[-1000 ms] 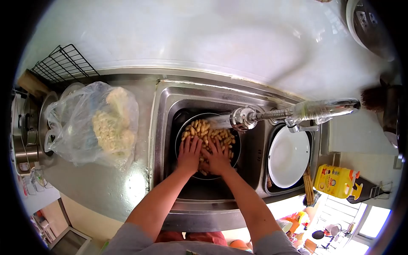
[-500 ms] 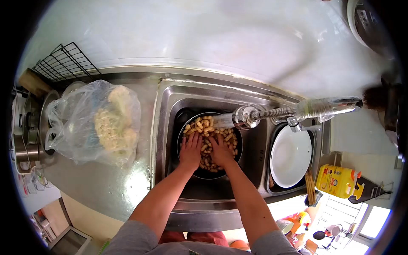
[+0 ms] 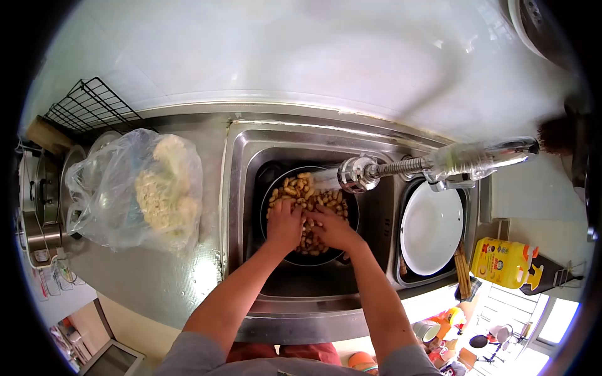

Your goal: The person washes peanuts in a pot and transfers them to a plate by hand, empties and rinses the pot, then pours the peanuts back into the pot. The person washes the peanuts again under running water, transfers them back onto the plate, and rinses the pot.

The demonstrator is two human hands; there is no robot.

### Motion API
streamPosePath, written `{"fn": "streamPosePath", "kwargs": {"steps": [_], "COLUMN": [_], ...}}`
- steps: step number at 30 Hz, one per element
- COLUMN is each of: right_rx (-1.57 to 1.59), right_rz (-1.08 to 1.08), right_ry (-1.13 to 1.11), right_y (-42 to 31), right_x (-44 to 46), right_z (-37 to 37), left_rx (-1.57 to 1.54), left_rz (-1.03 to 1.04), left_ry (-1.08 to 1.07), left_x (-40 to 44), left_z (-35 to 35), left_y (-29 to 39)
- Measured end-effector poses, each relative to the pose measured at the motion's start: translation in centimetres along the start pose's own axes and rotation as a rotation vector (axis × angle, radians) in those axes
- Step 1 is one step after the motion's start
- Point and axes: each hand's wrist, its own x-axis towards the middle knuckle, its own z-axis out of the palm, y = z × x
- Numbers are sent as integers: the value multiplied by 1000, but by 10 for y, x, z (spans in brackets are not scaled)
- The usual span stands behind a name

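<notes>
Peanuts in their shells (image 3: 311, 244) fill a dark round pan (image 3: 354, 216) standing in the large sink basin. My left hand (image 3: 284, 224) lies on the left side of the peanuts, its fingertips bent down among them. To its right, my right hand (image 3: 335, 229) rests on the peanuts with its fingers apart, pointing toward my left hand. Water runs from the faucet (image 3: 359, 174) onto the peanuts at the back of the pan.
A clear plastic bag (image 3: 113, 200) holding cauliflower lies on the left counter. In the small right basin sits a white bowl (image 3: 431, 229). A yellow bottle (image 3: 501, 262) and chopsticks (image 3: 462, 271) are further right. A black wire rack (image 3: 94, 106) stands at back left.
My left hand's fingers have bent down into the peanuts. My right hand has turned, its fingers now pointing left. The peanuts between the hands have shifted, and the whole view has moved slightly.
</notes>
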Motion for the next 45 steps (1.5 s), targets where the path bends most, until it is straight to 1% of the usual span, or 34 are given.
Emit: {"fn": "streamPosePath", "kwargs": {"steps": [1,2,3,4,5,6,7,8,9,11,12,13,14,16,17,19,23,24,25,26,28,29,30,31,32,34,35,36,38,39,40,42,44,45], "right_rx": [16,32,30,19,10,12,-150,-315,-365,-327,-292,-312,-314,-366,-366,-399,-333,-331,-301,-271,-213,-17,179,287,387,679,703,726,840,888,937,918,859,674], "right_rz": [-32,-63,-62,-3,56,59,56,52,34,0,-36,-4,-4,8,6,120,106,109,106,106,125,75,18,-18,42,-37,-41,-46,-4,-19,-35,-6,7,159], "right_ry": [35,70,69,162,253,250,356,463,447,473,493,355,356,295,295,295,345,357,247,140,226,309,388,596,648,844,930,1022,1143,1190,1236,1295,1368,1400], "right_y": [0,1,2,2,2,6,10,14,13,17,14,15,17,18,19,18,2,2,1,1,-10,-8,-8,-13,-19,-10,-8,-10,-11,-7,-3,3,26,22], "right_x": [-1,1,8,17,21,24,31,36,34,24,17,7,7,10,15,26,15,8,1,-6,-26,-33,-40,-49,-59,-72,-80,-90,-101,-104,-106,-109,-103,-105], "right_z": [-10,-16,-21,-25,-25,-16,-2,10,23,51,56,56,54,50,48,42,53,53,48,43,22,9,-2,-11,-24,-38,-48,-62,-85,-93,-102,-119,-127,-136], "left_rx": [-3,14,31,29,68,107,107,129,152,143,127,199,198,198,199,260,313,235,157,162,60,59,-148,-354,-352,-639,-647,-640,-1026,-1066,-1058,-1118,-1123,-1070], "left_rz": [0,47,93,91,110,130,131,104,77,102,121,95,96,167,166,100,63,70,82,101,84,106,-6,-122,-110,-295,-232,-212,-433,-371,-347,-345,-285,-354], "left_ry": [-2,105,212,212,171,128,123,-2,-125,-125,-125,-222,-220,-95,-94,-61,-61,-64,-66,-62,-180,-181,-149,-118,-123,48,132,125,5,78,69,73,74,-15], "left_x": [3,8,13,19,24,25,22,19,16,0,-6,-10,-10,-8,-3,11,4,-6,-12,-14,-17,-16,-13,-11,-12,-17,-16,-19,-27,-28,-30,-32,-37,-41], "left_z": [-2,-5,-7,-7,-7,-5,-3,0,1,29,31,33,35,39,41,41,50,55,54,52,43,43,43,40,38,22,38,28,1,25,32,40,40,32], "left_y": [0,-1,-2,-4,-7,-8,-7,-4,-2,-11,-10,-9,-10,-15,-18,-15,-9,-8,-5,-5,-3,-6,-10,-8,-4,8,-1,8,31,19,16,14,15,20]}}
